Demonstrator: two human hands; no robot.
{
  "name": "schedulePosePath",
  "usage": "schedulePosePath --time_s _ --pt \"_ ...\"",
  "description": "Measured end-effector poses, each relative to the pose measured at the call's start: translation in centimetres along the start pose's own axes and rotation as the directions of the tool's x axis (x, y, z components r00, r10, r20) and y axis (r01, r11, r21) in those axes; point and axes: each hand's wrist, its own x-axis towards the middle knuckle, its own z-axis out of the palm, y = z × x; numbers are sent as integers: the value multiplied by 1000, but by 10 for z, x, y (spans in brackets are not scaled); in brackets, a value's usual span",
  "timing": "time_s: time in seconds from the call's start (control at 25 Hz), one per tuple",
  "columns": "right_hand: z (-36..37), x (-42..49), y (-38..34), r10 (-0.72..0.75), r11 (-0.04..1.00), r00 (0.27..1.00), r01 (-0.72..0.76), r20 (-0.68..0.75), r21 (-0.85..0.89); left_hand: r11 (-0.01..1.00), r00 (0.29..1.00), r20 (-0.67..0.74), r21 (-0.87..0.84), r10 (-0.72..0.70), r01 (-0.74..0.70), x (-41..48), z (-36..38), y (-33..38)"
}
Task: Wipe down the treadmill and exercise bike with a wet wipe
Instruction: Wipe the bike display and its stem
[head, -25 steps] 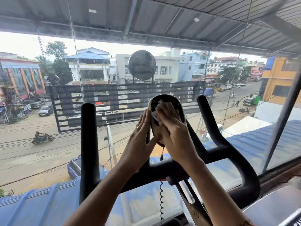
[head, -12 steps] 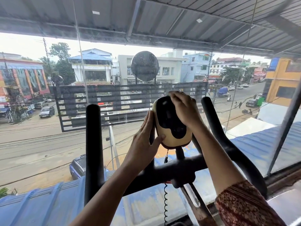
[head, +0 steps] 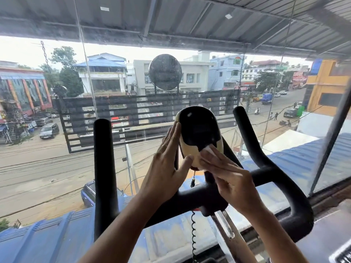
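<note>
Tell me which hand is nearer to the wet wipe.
Right. The right hand presses the wipe against the lower part of the bike's display; the left hand rests on the display's left side, left of the wipe.

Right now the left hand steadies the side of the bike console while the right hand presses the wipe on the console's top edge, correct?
Not quite. The head view shows the right hand pressing the wipe on the lower right part of the console, not its top edge. The left hand does steady the side of the console.
</note>
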Motion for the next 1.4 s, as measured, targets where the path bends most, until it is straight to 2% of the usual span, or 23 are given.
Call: schedulePosePath --time_s 0.08,0.16,0.24,0.32,0.44,0.56,0.6,0.68,0.76,0.8,0.84,0.92,0.96,1.0,1.12,1.24,1.32,1.4 --pt "-7 18 7 52 997 984 -60 -171 -41 994 996 7 70 85 -85 -1 8 -3" --pt "-8 54 17 223 975 940 -214 -258 64 989 995 28 108 98 -101 -1 14 -6" --pt "-3 90 21 387 916 907 -356 -167 184 987 995 23 128 100 -102 -1 18 -10" --pt "3 94 23 447 890 887 -428 -114 157 984 994 10 139 112 -112 -1 20 -14" --pt "-1 58 5 595 803 791 -585 -138 113 980 992 0 154 127 -126 1 22 -14" --pt "-3 13 -21 574 817 811 -577 -116 8 976 990 -20 175 138 -132 5 26 -14" --pt "-6 4 -28 575 818 814 -575 -85 23 975 990 -22 179 141 -135 6 27 -13" --pt "-23 1 -33 586 804 809 -571 -54 165 971 988 -22 189 151 -145 7 30 -12" --pt "-39 14 -23 572 817 802 -540 -171 202 968 988 -21 204 153 -145 7 31 -13" --pt "-43 24 -12 560 829 794 -540 -236 147 967 988 -19 210 154 -146 7 30 -13" --pt "-42 37 2 564 823 793 -563 -233 76 965 987 -17 215 157 -150 6 30 -14" --pt "-29 59 30 631 773 776 -630 -13 -77 962 986 -22 222 166 -157 4 29 -14" --pt "-21 62 41 639 769 760 -632 115 -97 962 985 -23 222 168 -159 3 29 -14" --pt "-16 59 49 623 780 760 -622 184 -71 963 986 -22 220 166 -158 2 29 -14" --pt "-26 36 51 522 848 834 -530 179 0 960 987 -21 237 157 -148 0 31 -11" --pt "-37 5 36 418 908 894 -414 158 -62 940 984 15 293 180 -176 -2 39 -5" --pt "-39 -19 24 408 912 893 -392 188 -120 928 974 84 297 208 -224 -7 47 2" --pt "-50 -36 10 459 888 855 -440 241 -133 911 959 161 309 232 -272 -12 54 6"
